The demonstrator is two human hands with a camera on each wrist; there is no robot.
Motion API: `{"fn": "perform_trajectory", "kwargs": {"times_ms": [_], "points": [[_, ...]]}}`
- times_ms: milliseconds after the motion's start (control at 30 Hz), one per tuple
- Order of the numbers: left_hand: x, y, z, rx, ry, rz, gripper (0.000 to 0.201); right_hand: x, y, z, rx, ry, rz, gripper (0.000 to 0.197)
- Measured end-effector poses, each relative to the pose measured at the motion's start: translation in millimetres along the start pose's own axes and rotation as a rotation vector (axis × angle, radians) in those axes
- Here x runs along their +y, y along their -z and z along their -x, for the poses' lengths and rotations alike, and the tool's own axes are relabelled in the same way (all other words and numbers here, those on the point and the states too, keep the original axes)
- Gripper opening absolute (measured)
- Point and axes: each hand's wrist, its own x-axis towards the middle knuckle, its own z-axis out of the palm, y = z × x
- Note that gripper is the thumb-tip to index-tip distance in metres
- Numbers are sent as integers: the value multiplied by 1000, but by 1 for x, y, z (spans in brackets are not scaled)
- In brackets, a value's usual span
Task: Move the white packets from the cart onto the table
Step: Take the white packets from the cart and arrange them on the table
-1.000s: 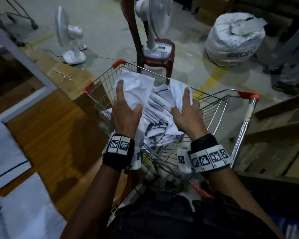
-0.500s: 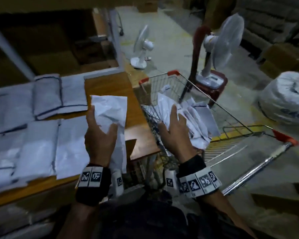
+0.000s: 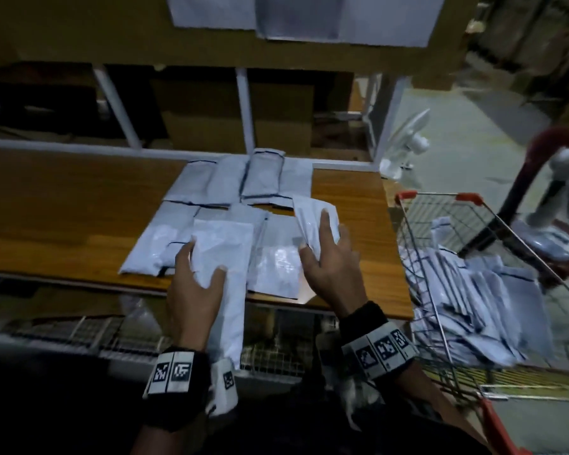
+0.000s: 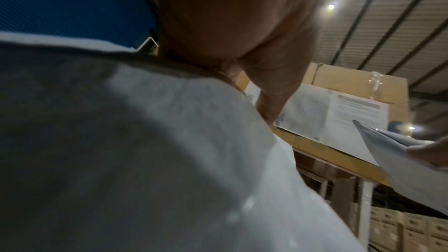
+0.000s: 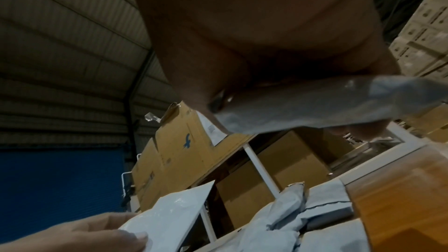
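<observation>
- Both hands have swung away from the cart (image 3: 440, 290) since a moment ago and are now over the table (image 3: 63, 208), each carrying a white packet.
- Over the table's front edge, the left hand (image 3: 194, 290) grips a long white packet (image 3: 224, 257), thumb on top and fingers wrapped round its left side; the packet's lower end hangs past the edge toward the person.
- From the left wrist view that same packet (image 4: 169, 160) fills most of the picture, with the thumb pressed onto it.
- To the right, the right hand (image 3: 332, 267) holds a crumpled white packet (image 3: 312, 218), fingers curled round its near end, above the packets already laid down.
- Seen from the right wrist, this packet (image 5: 315, 102) is clamped between palm and fingers.
- On the wooden table lie the packets on the table (image 3: 243, 185), set in two rough rows, overlapping, side by side.
- Just beside the table's right end stands the wire cart with red corner caps, and the packets in the cart (image 3: 473, 307) are heaped in its basket.
- Behind the table is a white-framed rack with cardboard boxes (image 3: 211, 119) on its shelf.
- Two sheets of paper (image 3: 342, 18) hang from a box above the rack.
- Beyond the cart a white fan (image 3: 408, 142) stands on the floor.
</observation>
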Motion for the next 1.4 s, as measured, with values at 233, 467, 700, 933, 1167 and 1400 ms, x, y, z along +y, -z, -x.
{"fn": "perform_trajectory", "kwargs": {"times_ms": [233,467,700,933,1167,1400], "points": [[-48,43,-47,-14,52,-1,61,-52,-45,-29,31,3,14,75],[-97,85,-137,-131,9,-14,59,-110,-95,-75,144,-119,29,74],[-123,104,-201,-135,-32,9,57,-145,-149,-82,122,-210,72,71],[-128,69,-247,-121,47,-5,65,-147,-170,-97,109,-234,101,71],[-148,27,-270,-256,91,-208,55,-148,-182,-120,55,-248,83,73],[-156,11,-268,-277,-242,-714,64,-140,-179,-137,58,-219,116,73]]}}
